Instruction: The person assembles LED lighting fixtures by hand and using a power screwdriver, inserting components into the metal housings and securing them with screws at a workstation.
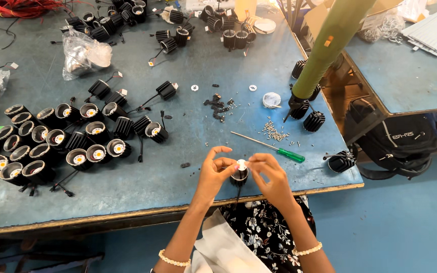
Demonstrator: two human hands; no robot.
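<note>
Worktop (142, 187): lamp housing (239, 174) at the near edge, held between left hand (213, 174) and right hand (274, 177). Screwdriver (269, 146) just behind it; loose screws (275, 131) behind the screwdriver. Cluster of lamp housings (56, 139) toward the left edge. Plastic bag (84, 53) behind the cluster. More housings (223, 28) along the far edge.

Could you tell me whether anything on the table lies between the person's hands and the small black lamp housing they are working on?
Nothing visible does. The left hand and right hand already grip the black lamp housing directly, with fingertips at the white disc on top. The green-handled screwdriver and the loose screws lie farther back on the table.
</note>
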